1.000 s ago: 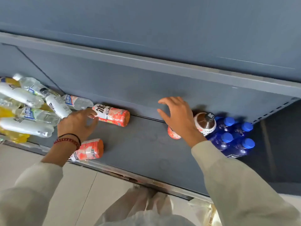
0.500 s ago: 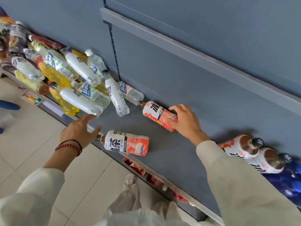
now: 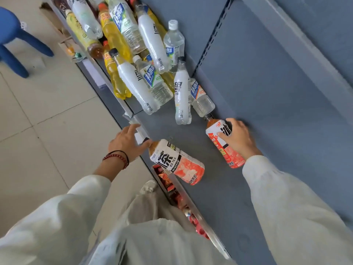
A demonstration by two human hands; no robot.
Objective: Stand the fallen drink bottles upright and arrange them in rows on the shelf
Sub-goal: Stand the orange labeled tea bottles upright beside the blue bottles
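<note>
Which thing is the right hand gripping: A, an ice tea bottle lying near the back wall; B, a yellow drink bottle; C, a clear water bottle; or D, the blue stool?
A: the right hand curls round the ice tea bottle lying by the back wall.

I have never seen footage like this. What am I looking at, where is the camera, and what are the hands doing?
No machine here: a person wears a camera on the head, so this one picture looks down on their bare hands. Below is a grey metal shelf. The right hand curls round the back ice tea bottle, plastic with a white and orange-pink label, lying on its side. The left hand, fingers straight, is at the neck of the front ice tea bottle, its twin, lying at the shelf's edge; it grips nothing. Beyond lies a heap of fallen clear, white and yellow bottles. A blue plastic stool stands on the floor.
</note>
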